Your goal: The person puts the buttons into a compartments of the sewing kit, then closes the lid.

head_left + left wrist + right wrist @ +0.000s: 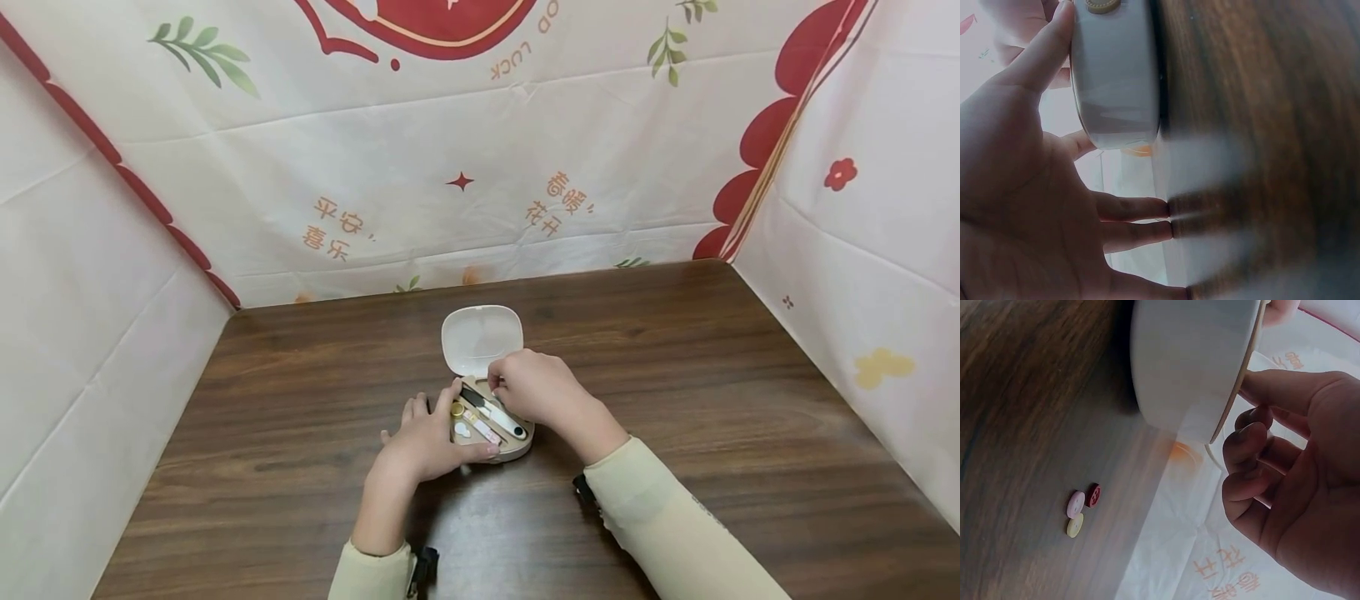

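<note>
Closest to us in the head view, 2 pale sleeves (675, 533) reach forward over the dark wood counter (750, 400), and our hands meet at a small sewing kit case (517, 446) lying near the counter's middle. Its white lid (481, 337) stands swung up on the far side, so the tray is open to us.

Our left hand (427, 437) lies against the case's left side, thumb along the near edge and fingers spread flat on the counter; the left wrist view shows the thumb pressed to the case wall (1116, 81) and the fingers straight. We judge it is there to steady the case, so this grip is a flat brace, not a closed hold.

Our right hand (536, 387) hovers over the far right part of the tray with its fingers curled in toward the contents. We cannot tell whether the fingertips already pinch something there; nothing held shows in any view.

Inside the tray we see small scissors (491, 410) with a black and white handle lying slantwise, a gold-coloured thimble-like piece (457, 409) beside them, and a pink strip (483, 427).

From the right wrist view, 3 loose buttons (1082, 509), pink, red and yellow, lie touching on the counter, apart from the case. Printed cloth (420, 167) screens the counter's sides.
</note>
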Motion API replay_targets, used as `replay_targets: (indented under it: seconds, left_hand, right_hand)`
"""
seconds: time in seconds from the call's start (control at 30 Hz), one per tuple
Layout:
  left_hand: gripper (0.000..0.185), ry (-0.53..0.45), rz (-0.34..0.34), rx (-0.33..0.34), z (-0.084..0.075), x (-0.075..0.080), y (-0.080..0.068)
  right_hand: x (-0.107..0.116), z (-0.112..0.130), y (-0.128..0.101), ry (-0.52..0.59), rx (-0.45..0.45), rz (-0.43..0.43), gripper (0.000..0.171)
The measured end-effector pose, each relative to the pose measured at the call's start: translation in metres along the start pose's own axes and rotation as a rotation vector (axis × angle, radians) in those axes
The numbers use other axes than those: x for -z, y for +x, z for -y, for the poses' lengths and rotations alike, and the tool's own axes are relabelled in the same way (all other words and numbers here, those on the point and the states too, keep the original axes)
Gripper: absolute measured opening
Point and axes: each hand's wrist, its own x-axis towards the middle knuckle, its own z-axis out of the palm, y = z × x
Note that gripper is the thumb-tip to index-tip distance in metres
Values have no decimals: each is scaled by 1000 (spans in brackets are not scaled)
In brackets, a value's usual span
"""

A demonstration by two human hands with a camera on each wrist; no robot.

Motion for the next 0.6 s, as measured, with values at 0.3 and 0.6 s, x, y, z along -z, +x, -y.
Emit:
replay_targets:
  seconds: [0.3,0.6]
  left_hand:
    - [113,2,9,13,-1,-1,1]
    - [110,8,-7,3,0,-1,2]
  right_hand:
    - [14,-9,-9,31,-39,-17,6]
    - [24,-33,-29,37,-116,15,7]
